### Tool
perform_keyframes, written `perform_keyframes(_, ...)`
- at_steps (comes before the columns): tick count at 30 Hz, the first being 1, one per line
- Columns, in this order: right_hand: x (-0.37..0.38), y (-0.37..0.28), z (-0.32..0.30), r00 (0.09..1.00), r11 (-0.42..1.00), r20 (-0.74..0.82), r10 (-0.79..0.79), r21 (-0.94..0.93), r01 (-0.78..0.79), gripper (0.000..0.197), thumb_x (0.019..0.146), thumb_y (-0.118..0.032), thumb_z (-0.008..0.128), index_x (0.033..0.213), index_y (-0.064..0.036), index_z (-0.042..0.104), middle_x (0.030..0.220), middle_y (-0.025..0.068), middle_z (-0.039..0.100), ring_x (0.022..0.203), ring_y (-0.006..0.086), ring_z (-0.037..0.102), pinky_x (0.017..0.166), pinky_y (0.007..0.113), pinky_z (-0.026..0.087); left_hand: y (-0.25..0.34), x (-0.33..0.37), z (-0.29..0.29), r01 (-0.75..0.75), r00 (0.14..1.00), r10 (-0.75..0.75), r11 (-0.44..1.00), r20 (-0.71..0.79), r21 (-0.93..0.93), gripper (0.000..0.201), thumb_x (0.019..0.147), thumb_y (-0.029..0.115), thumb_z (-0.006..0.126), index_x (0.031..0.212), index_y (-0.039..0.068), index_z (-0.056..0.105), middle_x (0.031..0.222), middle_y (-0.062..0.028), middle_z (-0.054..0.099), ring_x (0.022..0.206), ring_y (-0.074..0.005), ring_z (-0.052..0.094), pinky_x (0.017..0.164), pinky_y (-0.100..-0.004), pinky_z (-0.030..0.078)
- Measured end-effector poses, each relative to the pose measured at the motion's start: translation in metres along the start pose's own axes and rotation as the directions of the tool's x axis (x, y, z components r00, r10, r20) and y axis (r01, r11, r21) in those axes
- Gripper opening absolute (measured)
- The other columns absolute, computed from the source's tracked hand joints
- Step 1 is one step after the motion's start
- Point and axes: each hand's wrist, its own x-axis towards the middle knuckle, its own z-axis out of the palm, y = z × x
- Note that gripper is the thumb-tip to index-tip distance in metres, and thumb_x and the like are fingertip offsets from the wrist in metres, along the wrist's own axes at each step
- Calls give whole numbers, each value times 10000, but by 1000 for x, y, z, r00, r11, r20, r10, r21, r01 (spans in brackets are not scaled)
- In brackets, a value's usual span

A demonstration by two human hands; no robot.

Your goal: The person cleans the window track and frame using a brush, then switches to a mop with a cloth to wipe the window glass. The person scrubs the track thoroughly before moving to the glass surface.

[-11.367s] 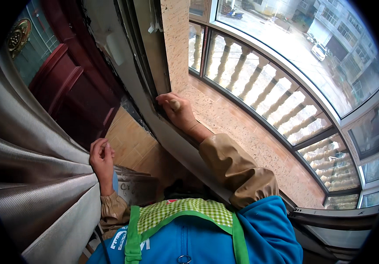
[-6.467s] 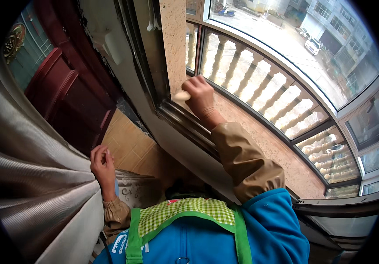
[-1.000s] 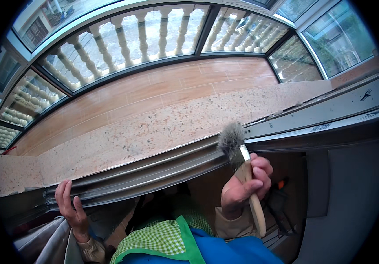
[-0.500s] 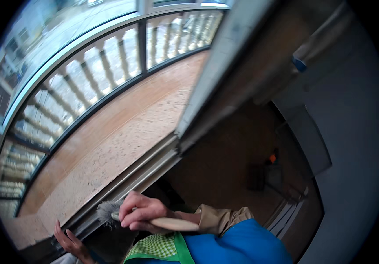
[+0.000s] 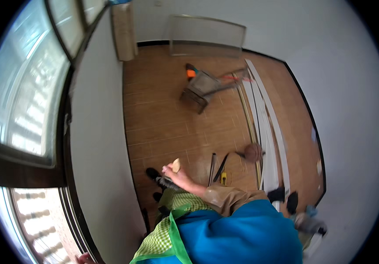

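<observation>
My right hand [image 5: 179,177] is wrapped around a brush. Its pale wooden handle [image 5: 176,165] points up and away from me, and its grey bristles [image 5: 168,183] hang below the hand, near my green checked apron [image 5: 161,242]. The brush is in the air over the brown floor, apart from the window. Only a little of my left hand [image 5: 84,258] shows, at the bottom left edge beside the dark window track [image 5: 77,224]. Its fingers are mostly cut off by the picture's edge.
A grey stool [image 5: 205,83] stands ahead, an orange object [image 5: 191,73] beside it. Long white strips [image 5: 259,119] lie along the right. A framed panel [image 5: 207,37] leans on the far wall. Nearer are a yellow tool [image 5: 223,177] and a round brown object [image 5: 253,152].
My view has turned right, from the window and balcony to the room floor. My right hand, still holding the brush, has moved away from the window track; the handle now points upward.
</observation>
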Motion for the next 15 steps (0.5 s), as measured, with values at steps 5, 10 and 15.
perform_keyframes(5, -13, 18, -67, 966, 893, -207, 153, 447, -46, 295, 959, -303, 588, 880, -21, 627, 795, 21, 628, 783, 94, 619, 684, 238, 492, 42, -24, 51, 271, 925, -147, 903, 350, -335, 157, 896, 131, 682, 892, -25, 698, 609, -59, 598, 469, -87, 459, 413, -236, 365)
perform_keyframes(10, -19, 7, -136, 893, 746, -295, 340, 663, -65, 369, 950, -381, 577, 895, -23, 648, 817, 66, 654, 792, 127, 630, 712, 261, 493, 121, -35, 99, -7, 806, 285, 881, 519, -472, 252, 909, 194, 675, 1027, -28, 684, 724, -87, 649, 502, -71, 482, 420, -229, 360)
perform_keyframes(15, -10, 27, -198, 874, 251, -259, 411, 954, 165, 368, 953, -374, 553, 917, -20, 643, 918, 113, 663, 882, 205, 636, 812, 332, 497, 217, -75, 174, 177, 321, 308, 909, 895, -376, 203, 892, 7, 611, 1093, -4, 629, 647, 12, 498, 549, -30, 433, 487, -196, 357)
